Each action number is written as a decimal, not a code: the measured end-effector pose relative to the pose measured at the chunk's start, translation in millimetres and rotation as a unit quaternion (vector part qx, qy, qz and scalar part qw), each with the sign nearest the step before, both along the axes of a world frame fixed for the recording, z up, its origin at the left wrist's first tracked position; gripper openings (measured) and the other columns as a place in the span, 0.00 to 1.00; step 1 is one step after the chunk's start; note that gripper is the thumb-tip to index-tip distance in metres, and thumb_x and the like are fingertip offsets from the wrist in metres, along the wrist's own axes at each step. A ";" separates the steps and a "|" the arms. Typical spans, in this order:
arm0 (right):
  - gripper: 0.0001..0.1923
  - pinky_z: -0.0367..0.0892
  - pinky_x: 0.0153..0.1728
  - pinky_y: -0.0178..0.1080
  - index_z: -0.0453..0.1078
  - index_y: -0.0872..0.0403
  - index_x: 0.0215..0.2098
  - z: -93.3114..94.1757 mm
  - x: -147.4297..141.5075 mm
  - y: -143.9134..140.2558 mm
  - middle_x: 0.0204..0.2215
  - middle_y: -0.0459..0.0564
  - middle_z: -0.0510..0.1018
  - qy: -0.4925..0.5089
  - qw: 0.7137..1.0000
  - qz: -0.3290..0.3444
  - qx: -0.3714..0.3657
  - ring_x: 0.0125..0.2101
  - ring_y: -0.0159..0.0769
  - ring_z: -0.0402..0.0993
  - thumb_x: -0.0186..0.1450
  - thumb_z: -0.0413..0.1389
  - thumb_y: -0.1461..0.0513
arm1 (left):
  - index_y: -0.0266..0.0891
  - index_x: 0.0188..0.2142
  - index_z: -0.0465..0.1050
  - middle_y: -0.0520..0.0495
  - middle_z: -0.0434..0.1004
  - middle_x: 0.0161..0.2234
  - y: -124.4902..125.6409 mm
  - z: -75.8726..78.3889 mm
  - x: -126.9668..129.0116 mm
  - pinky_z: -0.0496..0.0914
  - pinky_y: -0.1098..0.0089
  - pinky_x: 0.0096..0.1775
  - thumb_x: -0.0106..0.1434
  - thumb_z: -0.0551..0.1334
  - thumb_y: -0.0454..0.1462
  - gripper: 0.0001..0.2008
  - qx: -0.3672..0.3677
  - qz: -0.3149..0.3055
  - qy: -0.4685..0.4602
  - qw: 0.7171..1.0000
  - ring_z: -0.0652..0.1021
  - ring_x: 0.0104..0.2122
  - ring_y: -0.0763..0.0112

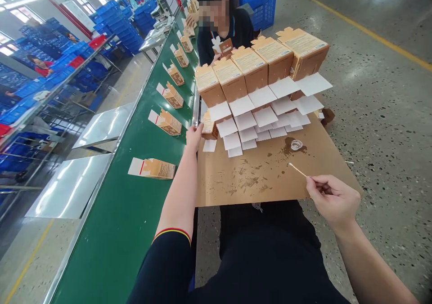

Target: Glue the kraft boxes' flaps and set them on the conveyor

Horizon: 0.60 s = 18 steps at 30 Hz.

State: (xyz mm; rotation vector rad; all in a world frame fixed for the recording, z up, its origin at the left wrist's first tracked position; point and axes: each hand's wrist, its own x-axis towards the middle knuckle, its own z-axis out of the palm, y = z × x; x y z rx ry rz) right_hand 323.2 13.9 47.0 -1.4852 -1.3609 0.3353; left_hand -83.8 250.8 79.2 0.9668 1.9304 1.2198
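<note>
My right hand pinches a cotton swab above the brown cardboard sheet, its white tip pointing left and away from me. Beyond the tip, a small clear round dish sits in a dark wet patch. My left hand reaches to the belt's edge, its fingers curled against the side of a small brown carton; the far fingers are partly hidden. Beside that carton rises a stack of brown and tan cartons in rows, with white flaps sticking out toward me.
Along my left runs a green conveyor belt carrying several open cartons. Across the stack sits a co-worker holding a carton. Wet streaks mark the cardboard. Blue crates stand behind, and metal tables lie left of the belt.
</note>
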 end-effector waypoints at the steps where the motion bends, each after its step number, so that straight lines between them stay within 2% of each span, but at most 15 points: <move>1: 0.17 0.74 0.23 0.43 0.80 0.47 0.32 -0.5 1.0 -1.4 0.21 0.47 0.80 -0.003 1.000 -0.008 0.001 0.19 0.38 0.74 0.74 0.64 0.48 | 0.37 0.40 0.80 0.33 0.85 0.49 8.1 -1.2 3.0 0.73 0.49 0.64 0.58 0.76 0.42 0.15 -0.017 -0.009 -0.010 1.000 0.82 0.59 0.42; 3: 0.17 0.74 0.23 0.43 0.79 0.48 0.31 -1.1 5.8 0.1 0.21 0.48 0.80 -0.013 1.000 -0.026 0.006 0.19 0.39 0.74 0.74 0.64 0.49 | 0.36 0.38 0.80 0.32 0.86 0.45 8.1 -7.1 5.4 0.75 0.47 0.61 0.57 0.77 0.42 0.15 -0.031 -0.024 -0.028 0.999 0.84 0.55 0.40; 5: 0.17 0.74 0.24 0.43 0.79 0.50 0.30 -0.5 13.7 8.8 0.22 0.51 0.81 -0.032 0.998 -0.047 0.009 0.20 0.39 0.74 0.72 0.65 0.50 | 0.37 0.41 0.80 0.33 0.87 0.46 -10.2 -14.2 0.9 0.77 0.49 0.60 0.59 0.76 0.46 0.17 -0.029 -0.029 -0.043 0.998 0.85 0.55 0.44; 8: 0.16 0.74 0.27 0.42 0.78 0.50 0.29 1.2 27.1 32.9 0.22 0.50 0.80 -0.076 0.995 -0.065 0.008 0.21 0.38 0.76 0.70 0.65 0.50 | 0.39 0.49 0.80 0.35 0.87 0.53 -60.8 -22.0 -15.4 0.79 0.53 0.59 0.59 0.76 0.52 0.26 0.045 -0.020 -0.113 0.992 0.85 0.57 0.48; 11: 0.17 0.73 0.28 0.42 0.74 0.47 0.27 -0.5 36.4 60.6 0.21 0.48 0.78 -0.107 0.993 -0.038 -0.011 0.21 0.38 0.74 0.70 0.64 0.49 | 0.42 0.58 0.80 0.35 0.84 0.62 -124.1 -28.1 -24.7 0.79 0.51 0.61 0.51 0.83 0.50 0.37 0.099 -0.056 -0.206 0.972 0.83 0.62 0.44; 13: 0.18 0.71 0.26 0.43 0.72 0.46 0.26 -4.7 40.1 75.7 0.20 0.49 0.77 -0.122 0.992 -0.005 -0.027 0.21 0.39 0.72 0.71 0.64 0.49 | 0.47 0.63 0.79 0.37 0.81 0.67 -163.0 -33.8 -17.9 0.79 0.47 0.64 0.49 0.85 0.50 0.43 0.099 -0.073 -0.233 0.965 0.80 0.67 0.41; 15: 0.19 0.69 0.26 0.43 0.70 0.45 0.26 -10.5 43.1 86.6 0.20 0.49 0.76 -0.134 0.990 0.020 -0.033 0.21 0.40 0.72 0.71 0.64 0.49 | 0.48 0.64 0.78 0.37 0.81 0.67 -191.7 -41.1 -2.0 0.78 0.43 0.65 0.49 0.86 0.51 0.45 0.101 -0.057 -0.243 0.963 0.79 0.68 0.38; 18: 0.20 0.67 0.26 0.41 0.70 0.46 0.26 -18.4 48.5 96.7 0.19 0.49 0.76 -0.144 0.988 0.037 -0.032 0.22 0.38 0.71 0.72 0.63 0.49 | 0.45 0.59 0.80 0.35 0.83 0.63 -210.8 -51.2 23.6 0.77 0.40 0.65 0.47 0.87 0.51 0.42 0.086 -0.044 -0.246 0.964 0.81 0.65 0.38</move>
